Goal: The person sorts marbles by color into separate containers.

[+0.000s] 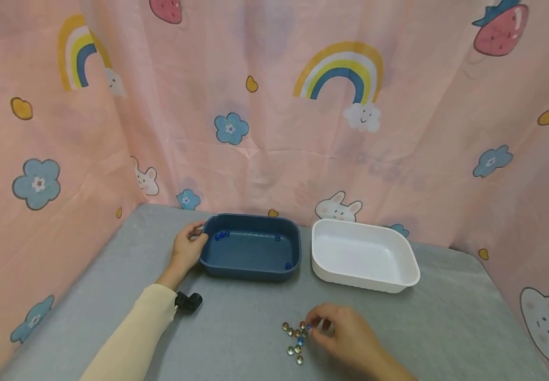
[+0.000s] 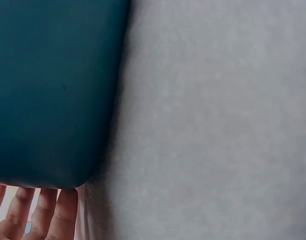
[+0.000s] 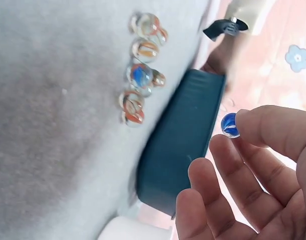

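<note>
My right hand (image 1: 350, 336) pinches a clear marble with a blue swirl (image 3: 229, 125) between thumb and forefinger, its other fingers loosely bent. Just left of that hand, a cluster of glass marbles (image 1: 297, 333) lies on the cloth; most have orange or yellowish swirls, and a blue one (image 1: 300, 342) lies among them. My left hand (image 1: 188, 246) rests against the left end of a dark blue tray (image 1: 250, 274). In the left wrist view its fingers (image 2: 62, 215) look fairly straight, with their tips at the tray's edge. Several blue marbles (image 1: 222, 235) sit inside that tray.
A white tray (image 1: 357, 280) stands to the right of the blue one, a narrow gap between them. Grey cloth (image 1: 236, 328) covers the table. A pink patterned curtain (image 1: 274, 174) hangs behind and at both sides. A black strapped device (image 1: 188, 302) is on the left wrist.
</note>
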`<action>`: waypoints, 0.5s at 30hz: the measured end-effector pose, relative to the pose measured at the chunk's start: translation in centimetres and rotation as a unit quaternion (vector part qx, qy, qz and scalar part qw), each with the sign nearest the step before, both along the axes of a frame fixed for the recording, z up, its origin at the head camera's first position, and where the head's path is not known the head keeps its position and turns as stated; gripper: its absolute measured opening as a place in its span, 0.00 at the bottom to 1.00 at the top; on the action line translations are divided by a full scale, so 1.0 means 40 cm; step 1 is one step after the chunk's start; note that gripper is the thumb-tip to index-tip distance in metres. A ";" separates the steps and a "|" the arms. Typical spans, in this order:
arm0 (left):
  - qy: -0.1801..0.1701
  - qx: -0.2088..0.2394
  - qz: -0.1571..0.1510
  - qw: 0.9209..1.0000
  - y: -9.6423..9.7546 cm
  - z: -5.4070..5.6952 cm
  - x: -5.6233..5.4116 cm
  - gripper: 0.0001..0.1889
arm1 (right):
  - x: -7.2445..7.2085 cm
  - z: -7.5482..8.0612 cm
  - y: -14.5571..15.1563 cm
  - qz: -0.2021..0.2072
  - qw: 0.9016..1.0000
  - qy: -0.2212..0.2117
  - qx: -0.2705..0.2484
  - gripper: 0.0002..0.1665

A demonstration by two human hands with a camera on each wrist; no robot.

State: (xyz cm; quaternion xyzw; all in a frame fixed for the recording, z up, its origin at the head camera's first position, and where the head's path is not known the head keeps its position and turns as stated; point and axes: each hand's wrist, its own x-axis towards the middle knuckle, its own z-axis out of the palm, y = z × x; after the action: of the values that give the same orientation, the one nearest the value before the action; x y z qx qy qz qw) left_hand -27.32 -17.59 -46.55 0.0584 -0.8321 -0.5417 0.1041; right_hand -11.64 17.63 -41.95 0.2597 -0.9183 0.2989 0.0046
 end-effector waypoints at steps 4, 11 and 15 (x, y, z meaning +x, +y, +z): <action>-0.005 0.001 0.003 1.000 -0.001 -0.004 0.002 0.22 | -0.007 0.009 -0.002 -0.012 1.000 0.007 -0.010 0.09; -0.008 0.005 0.005 1.000 -0.001 -0.004 0.001 0.22 | -0.024 0.024 0.001 -0.024 0.999 0.023 -0.030 0.09; -0.013 0.006 0.004 1.000 0.000 -0.006 -0.002 0.22 | -0.032 0.036 0.000 -0.033 0.999 0.024 -0.036 0.10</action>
State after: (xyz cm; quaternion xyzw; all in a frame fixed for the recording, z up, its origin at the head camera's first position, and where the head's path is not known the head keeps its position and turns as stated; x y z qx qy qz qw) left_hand -27.40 -17.57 -46.81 0.0695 -0.8296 -0.5458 0.0955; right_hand -12.93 17.62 -40.52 0.2358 -0.9147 0.3249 0.0461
